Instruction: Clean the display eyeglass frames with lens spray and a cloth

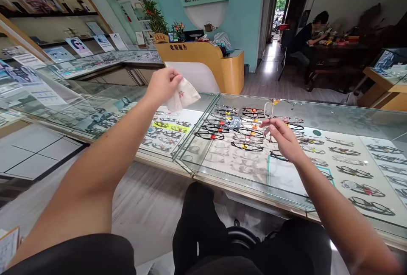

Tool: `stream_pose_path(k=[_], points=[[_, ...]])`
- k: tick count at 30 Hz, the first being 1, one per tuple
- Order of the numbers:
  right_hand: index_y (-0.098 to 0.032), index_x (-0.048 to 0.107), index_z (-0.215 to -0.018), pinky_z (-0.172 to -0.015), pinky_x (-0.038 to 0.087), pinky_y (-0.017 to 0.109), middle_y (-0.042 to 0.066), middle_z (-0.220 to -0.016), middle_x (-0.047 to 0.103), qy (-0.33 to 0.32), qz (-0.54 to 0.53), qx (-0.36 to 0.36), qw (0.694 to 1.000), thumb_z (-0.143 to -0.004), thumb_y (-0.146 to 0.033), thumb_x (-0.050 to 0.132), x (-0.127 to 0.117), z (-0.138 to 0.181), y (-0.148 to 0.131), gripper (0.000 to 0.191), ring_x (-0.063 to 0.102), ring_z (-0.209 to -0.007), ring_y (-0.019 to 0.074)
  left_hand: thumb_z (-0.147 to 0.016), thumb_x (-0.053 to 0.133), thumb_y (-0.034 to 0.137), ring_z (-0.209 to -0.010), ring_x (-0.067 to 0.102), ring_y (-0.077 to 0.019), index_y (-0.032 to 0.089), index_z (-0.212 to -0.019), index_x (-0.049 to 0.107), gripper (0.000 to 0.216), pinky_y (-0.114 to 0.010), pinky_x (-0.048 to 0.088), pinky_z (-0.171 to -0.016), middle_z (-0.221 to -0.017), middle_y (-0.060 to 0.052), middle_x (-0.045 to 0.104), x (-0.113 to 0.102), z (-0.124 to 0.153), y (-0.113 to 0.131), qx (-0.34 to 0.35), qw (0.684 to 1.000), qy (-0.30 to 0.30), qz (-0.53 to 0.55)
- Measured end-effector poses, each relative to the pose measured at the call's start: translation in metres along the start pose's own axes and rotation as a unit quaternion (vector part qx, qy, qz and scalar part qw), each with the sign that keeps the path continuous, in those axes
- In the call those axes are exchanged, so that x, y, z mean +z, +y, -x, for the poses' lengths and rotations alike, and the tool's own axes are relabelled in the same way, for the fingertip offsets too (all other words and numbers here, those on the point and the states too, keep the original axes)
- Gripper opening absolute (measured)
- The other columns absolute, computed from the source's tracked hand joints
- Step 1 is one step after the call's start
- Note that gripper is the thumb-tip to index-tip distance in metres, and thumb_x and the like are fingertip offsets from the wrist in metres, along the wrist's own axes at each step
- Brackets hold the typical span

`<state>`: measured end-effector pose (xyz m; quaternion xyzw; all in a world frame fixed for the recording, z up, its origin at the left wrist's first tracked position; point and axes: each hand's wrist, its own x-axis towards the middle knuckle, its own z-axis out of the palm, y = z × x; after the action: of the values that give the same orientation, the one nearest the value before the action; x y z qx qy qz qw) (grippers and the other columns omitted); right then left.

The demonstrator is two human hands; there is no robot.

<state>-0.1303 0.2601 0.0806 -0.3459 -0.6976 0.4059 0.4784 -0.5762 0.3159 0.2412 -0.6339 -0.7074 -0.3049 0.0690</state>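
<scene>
My left hand (163,85) is raised above the glass counter, its fingers closed on a white cloth (187,96) with a small pink print. The cloth hangs down from the fingertips. To the right, my right hand (281,136) pinches a pair of eyeglasses (269,108) with a thin frame, held on edge over the counter. An orange-yellow tag shows at its upper part. Just left of that hand, several dark-framed glasses (247,145) with red and yellow tags lie in rows on the glass top.
More frames are laid out inside the display case (346,150) on the right. A yellow service desk (232,69) stands beyond the counter. At the back right, a person (313,33) sits at a dark table. A black stool (243,236) is between my legs.
</scene>
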Motion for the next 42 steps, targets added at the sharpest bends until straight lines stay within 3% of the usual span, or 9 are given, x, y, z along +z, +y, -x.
stream_pose_path(k=[5, 8, 12, 16, 19, 23, 28, 37, 42], points=[[-0.027, 0.071, -0.126, -0.095, 0.055, 0.040, 0.009, -0.131, 0.077, -0.004, -0.015, -0.005, 1.000, -0.110, -0.065, 0.058, 0.002, 0.000, -0.003, 0.043, 0.070, -0.103, 0.0220, -0.108, 0.063, 0.040, -0.092, 0.066, -0.0198, 0.017, -0.112, 0.072, 0.025, -0.033, 0.049, -0.091, -0.106, -0.006, 0.081, -0.024, 0.042, 0.054, 0.068, 0.991, 0.067, 0.095], [-0.027, 0.072, -0.123, -0.094, 0.056, 0.040, 0.009, -0.129, 0.079, -0.005, -0.030, -0.018, 0.999, -0.109, -0.065, 0.060, 0.006, 0.002, -0.010, 0.042, 0.070, -0.111, 0.0236, -0.106, 0.064, 0.039, -0.084, 0.067, -0.0205, 0.018, -0.105, 0.071, 0.022, -0.036, 0.050, -0.086, -0.097, -0.005, 0.078, -0.021, 0.067, 0.082, 0.086, 0.990, 0.038, 0.104], [-0.028, 0.072, -0.118, -0.097, 0.059, 0.043, 0.008, -0.124, 0.081, -0.014, -0.083, -0.031, 0.996, -0.106, -0.066, 0.066, 0.011, 0.006, -0.024, 0.040, 0.074, -0.110, 0.0244, -0.106, 0.061, 0.040, -0.083, 0.068, -0.0195, 0.020, -0.105, 0.071, 0.022, -0.033, 0.053, -0.079, -0.090, -0.003, 0.076, 0.002, 0.091, 0.116, 0.073, 0.976, -0.008, 0.205], [-0.030, 0.070, -0.112, -0.098, 0.061, 0.045, 0.008, -0.126, 0.083, -0.016, -0.146, -0.038, 0.988, -0.102, -0.065, 0.073, 0.012, 0.009, -0.034, 0.037, 0.077, -0.109, 0.0247, -0.099, 0.072, 0.048, -0.075, 0.068, -0.0191, 0.020, -0.097, 0.071, 0.028, -0.032, 0.054, -0.069, -0.085, -0.005, 0.076, 0.036, 0.101, 0.146, 0.051, 0.926, -0.079, 0.365], [-0.030, 0.073, -0.117, -0.101, 0.060, 0.045, 0.007, -0.124, 0.084, -0.016, -0.160, -0.050, 0.986, -0.103, -0.063, 0.073, 0.007, 0.008, -0.037, 0.036, 0.077, -0.113, 0.0250, -0.088, 0.086, 0.055, -0.074, 0.069, -0.0185, 0.020, -0.093, 0.072, 0.038, -0.033, 0.059, -0.074, -0.082, -0.005, 0.076, 0.058, 0.103, 0.165, 0.026, 0.875, -0.137, 0.463], [-0.029, 0.075, -0.117, -0.112, 0.057, 0.047, 0.009, -0.130, 0.081, 0.003, -0.133, -0.059, 0.989, -0.102, -0.067, 0.072, 0.001, 0.004, -0.036, 0.040, 0.074, -0.130, 0.0284, -0.080, 0.094, 0.058, -0.078, 0.070, -0.0175, 0.020, -0.092, 0.074, 0.045, -0.035, 0.062, -0.086, -0.083, -0.003, 0.076, 0.075, 0.105, 0.186, 0.012, 0.833, -0.183, 0.522], [-0.031, 0.077, -0.119, -0.123, 0.051, 0.048, 0.009, -0.141, 0.076, 0.032, -0.073, -0.075, 0.994, -0.102, -0.070, 0.070, 0.001, 0.000, -0.032, 0.043, 0.067, -0.141, 0.0284, -0.083, 0.092, 0.057, -0.082, 0.074, -0.0190, 0.021, -0.092, 0.071, 0.043, -0.037, 0.065, -0.089, -0.086, -0.004, 0.077, 0.083, 0.108, 0.205, -0.006, 0.815, -0.198, 0.545], [-0.030, 0.076, -0.124, -0.108, 0.064, 0.050, 0.008, -0.127, 0.081, -0.058, -0.160, -0.047, 0.984, -0.104, -0.063, 0.072, 0.008, 0.008, -0.035, 0.039, 0.077, -0.117, 0.0268, -0.090, 0.087, 0.056, -0.079, 0.075, -0.0201, 0.022, -0.091, 0.063, 0.042, -0.034, 0.064, -0.075, -0.082, -0.003, 0.075, 0.086, 0.102, 0.207, -0.045, 0.834, -0.162, 0.525], [-0.028, 0.075, -0.114, -0.108, 0.061, 0.047, 0.008, -0.125, 0.081, -0.015, -0.142, -0.045, 0.989, -0.102, -0.066, 0.073, 0.009, 0.007, -0.033, 0.039, 0.076, -0.119, 0.0258, -0.088, 0.088, 0.055, -0.078, 0.074, -0.0191, 0.022, -0.089, 0.065, 0.040, -0.033, 0.066, -0.073, -0.084, -0.004, 0.076, 0.085, 0.108, 0.207, -0.042, 0.833, -0.164, 0.526]])
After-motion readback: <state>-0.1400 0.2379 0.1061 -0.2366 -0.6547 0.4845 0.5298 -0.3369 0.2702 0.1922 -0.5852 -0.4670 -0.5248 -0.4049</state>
